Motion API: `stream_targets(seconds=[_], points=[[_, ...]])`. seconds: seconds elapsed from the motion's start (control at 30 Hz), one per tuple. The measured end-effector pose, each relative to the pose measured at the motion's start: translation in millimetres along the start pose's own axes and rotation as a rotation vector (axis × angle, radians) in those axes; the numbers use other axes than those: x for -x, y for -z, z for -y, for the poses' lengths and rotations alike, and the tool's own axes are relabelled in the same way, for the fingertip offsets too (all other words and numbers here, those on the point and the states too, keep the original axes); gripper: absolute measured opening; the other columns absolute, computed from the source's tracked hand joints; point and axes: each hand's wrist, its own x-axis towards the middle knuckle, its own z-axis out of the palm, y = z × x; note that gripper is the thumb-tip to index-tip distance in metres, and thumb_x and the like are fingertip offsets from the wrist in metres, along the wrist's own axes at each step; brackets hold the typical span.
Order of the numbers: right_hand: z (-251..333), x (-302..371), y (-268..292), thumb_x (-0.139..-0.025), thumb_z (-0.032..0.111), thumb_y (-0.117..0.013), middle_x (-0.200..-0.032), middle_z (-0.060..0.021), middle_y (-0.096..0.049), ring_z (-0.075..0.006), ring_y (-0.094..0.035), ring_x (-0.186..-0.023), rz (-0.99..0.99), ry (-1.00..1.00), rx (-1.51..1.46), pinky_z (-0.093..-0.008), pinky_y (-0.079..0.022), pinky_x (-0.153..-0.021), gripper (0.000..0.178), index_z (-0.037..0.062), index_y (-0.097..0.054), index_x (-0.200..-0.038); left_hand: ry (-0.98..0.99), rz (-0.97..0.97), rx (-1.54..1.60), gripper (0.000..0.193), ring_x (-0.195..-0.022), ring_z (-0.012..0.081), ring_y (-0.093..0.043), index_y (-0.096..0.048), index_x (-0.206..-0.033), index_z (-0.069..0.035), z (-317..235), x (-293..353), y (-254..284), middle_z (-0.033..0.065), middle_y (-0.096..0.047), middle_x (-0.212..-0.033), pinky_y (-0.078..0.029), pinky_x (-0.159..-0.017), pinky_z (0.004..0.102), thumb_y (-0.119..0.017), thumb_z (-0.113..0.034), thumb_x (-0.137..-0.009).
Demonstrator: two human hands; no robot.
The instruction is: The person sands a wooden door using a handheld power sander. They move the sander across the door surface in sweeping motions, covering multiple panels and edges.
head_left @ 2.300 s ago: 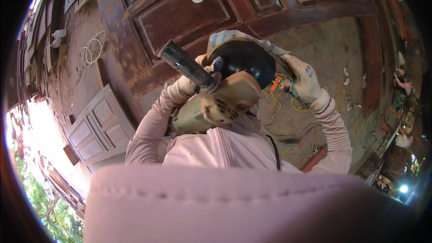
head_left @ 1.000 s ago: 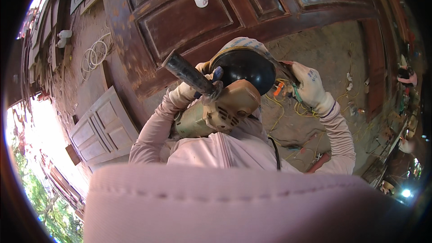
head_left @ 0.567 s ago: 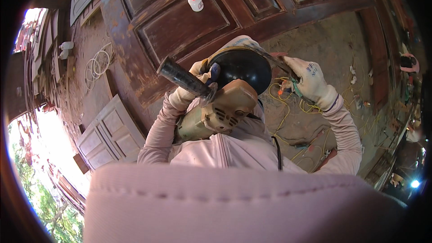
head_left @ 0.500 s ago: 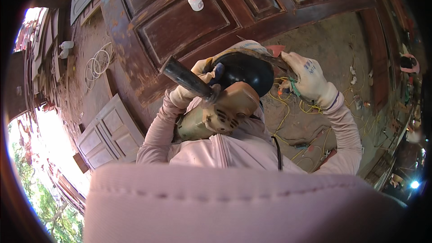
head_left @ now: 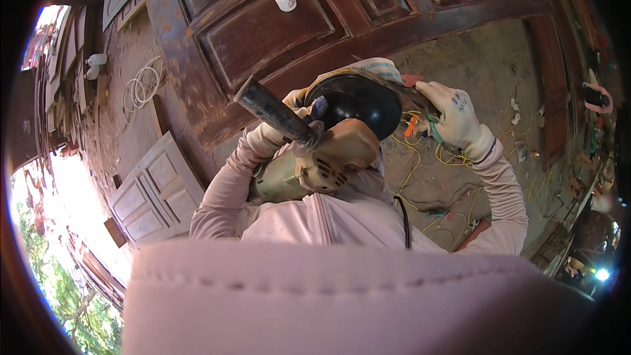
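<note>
Against my chest rests an olive-brown power sander (head_left: 342, 151) with a dark side handle (head_left: 269, 108) and a round black pad (head_left: 361, 105). A sheet of sandpaper (head_left: 378, 66), pale and printed on its back, curves around the pad's far rim. My left hand (head_left: 273, 135), gloved, is closed at the pad's left edge and grips the sandpaper there, partly hidden by the side handle. At the right rim my gloved right hand (head_left: 453, 115) is closed beside a dark strip. A green piece (head_left: 435, 133) shows under its palm; its kind is unclear.
A dark brown panelled door (head_left: 263, 39) lies ahead, bearing a white bottle (head_left: 284, 0) with a red cap. A smaller grey panelled door (head_left: 158, 190) is at the left, near a coiled pale hose (head_left: 141, 85). Yellow cords (head_left: 414, 171) trail over the dirt floor at the right.
More of the sandpaper's printed back shows above the pad. My right hand has shifted slightly, and more of an orange piece beside it is visible. The left hand keeps its hold.
</note>
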Motion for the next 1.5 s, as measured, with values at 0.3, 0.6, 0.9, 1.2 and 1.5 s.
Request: stream_targets(seconds=[0.3,0.6,0.9,1.2,1.5], points=[[10,-13,-2,-0.069,0.045,-0.088,-0.097,-0.0150,-0.066,-0.0328,-0.066,-0.076,0.029,-0.060,-0.043,-0.0411,-0.052,-0.067,0.080,-0.0021,-0.059,-0.127,-0.218,-0.077,-0.245,0.052,-0.112,0.0092,-0.057,-0.052,-0.144,0.001,-2,-10,-12,0.0029,-0.067,-0.126,-0.045,-0.101,0.0282,-0.066,-0.025,-0.102],[10,-27,6,-0.068,0.051,-0.085,-0.096,-0.0154,-0.066,-0.0350,-0.067,-0.079,0.049,0.008,0.056,-0.0408,-0.053,-0.068,0.083,-0.0033,-0.059,-0.125,-0.100,-0.068,-0.432,0.052,-0.114,0.0112,-0.058,-0.051,-0.144,0.004,-24,-11,-22,0.0047,-0.067,-0.128,-0.043,-0.106,0.0286,-0.067,-0.021,-0.101],[11,-27,10,-0.067,0.051,-0.085,-0.087,-0.0130,-0.066,-0.0339,-0.067,-0.075,0.098,-0.023,0.057,-0.0411,-0.052,-0.063,0.081,-0.0003,-0.059,-0.125,-0.019,-0.118,-0.459,0.047,-0.105,0.0090,-0.061,-0.059,-0.137,0.004,-36,-7,-34,0.0023,-0.071,-0.118,-0.047,-0.099,0.0278,-0.070,-0.022,-0.099],[8,-17,28,-0.066,0.055,-0.083,-0.106,-0.0143,-0.069,-0.0349,-0.067,-0.087,0.180,-0.011,0.162,-0.0416,-0.053,-0.077,0.088,-0.0001,-0.059,-0.130,-0.063,-0.039,-0.182,0.046,-0.099,0.0048,-0.061,-0.059,-0.137,0.003,-5,-5,-3,0.0022,-0.072,-0.115,-0.051,-0.090,0.0243,-0.068,-0.025,-0.100],[10,-22,24,-0.069,0.063,-0.074,-0.119,-0.0155,-0.064,-0.0367,-0.063,-0.102,0.243,-0.027,0.027,-0.0444,-0.049,-0.087,0.096,0.0014,-0.052,-0.140,0.029,-0.028,-0.323,0.046,-0.101,0.0068,-0.061,-0.057,-0.138,0.005,-21,-10,-14,0.0017,-0.071,-0.117,-0.050,-0.093,0.0258,-0.067,-0.021,-0.101]])
